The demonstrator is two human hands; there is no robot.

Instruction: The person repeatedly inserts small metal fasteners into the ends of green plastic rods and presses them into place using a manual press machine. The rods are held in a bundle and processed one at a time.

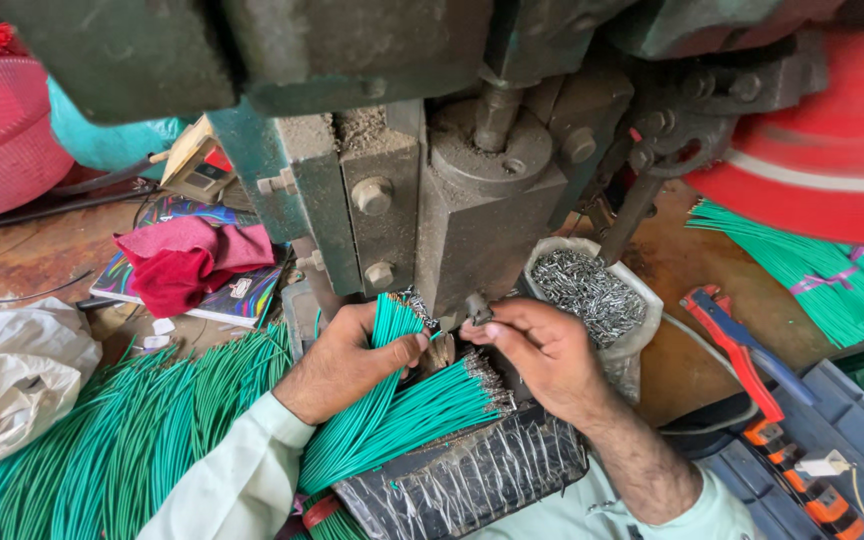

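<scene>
My left hand (347, 360) grips a bundle of thin green wires (392, 325) upright, their bare tips pointing at the foot of a heavy grey-green press (422, 200). My right hand (537, 345) pinches a small metal piece (478, 308) at the press die, right beside the wire tips. Below both hands a second fan of green wires (402, 415), their ends fitted with metal, lies across a shiny plastic-wrapped block (467, 480).
A white bag of small metal terminals (587, 290) stands right of the press. Loose green wires (102, 450) cover the left foreground; another bundle (812, 265) lies at the right. A red-and-blue hand tool (742, 350), a red cloth (187, 260), a white bag (12, 375) and a red wheel guard (832, 130) surround the spot.
</scene>
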